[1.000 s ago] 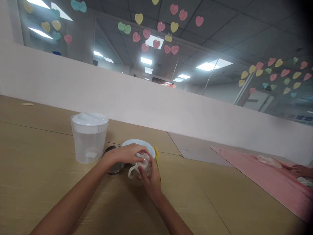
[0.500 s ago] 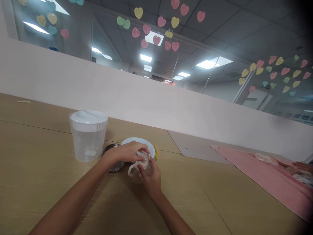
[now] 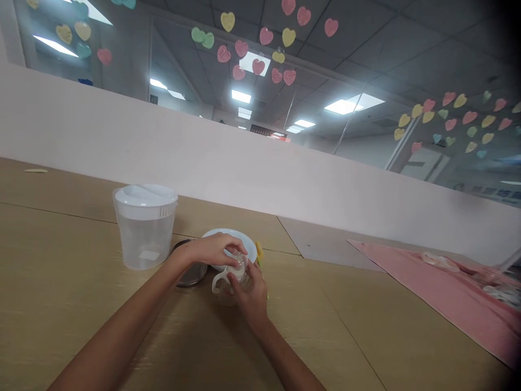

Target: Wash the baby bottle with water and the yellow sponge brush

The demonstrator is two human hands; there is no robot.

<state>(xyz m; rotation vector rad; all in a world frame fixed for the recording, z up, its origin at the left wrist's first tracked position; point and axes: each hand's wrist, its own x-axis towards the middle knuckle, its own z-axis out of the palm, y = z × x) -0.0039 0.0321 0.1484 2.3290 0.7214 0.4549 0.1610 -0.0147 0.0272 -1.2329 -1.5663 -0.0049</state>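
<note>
A small clear baby bottle with white side handles (image 3: pixel 223 281) stands on the wooden table (image 3: pixel 81 304). My left hand (image 3: pixel 211 251) curls over its top, fingers closed around the cap area. Below it, my right hand (image 3: pixel 250 293) wraps the bottle's body from the right side. Directly behind the bottle lies a pale blue plate (image 3: pixel 240 241), and a yellow-green brush (image 3: pixel 259 251) pokes out at its right edge.
A clear lidded pitcher (image 3: pixel 145 225) stands to the left. A dark round metal lid (image 3: pixel 191 274) lies between pitcher and bottle. A pink mat (image 3: pixel 427 288) with small items covers the right side. A white partition wall (image 3: pixel 260 174) runs along the table's far edge.
Both hands stay on the bottle, shifting only slightly. Another person's hand at the far right of the pink mat has left the view.
</note>
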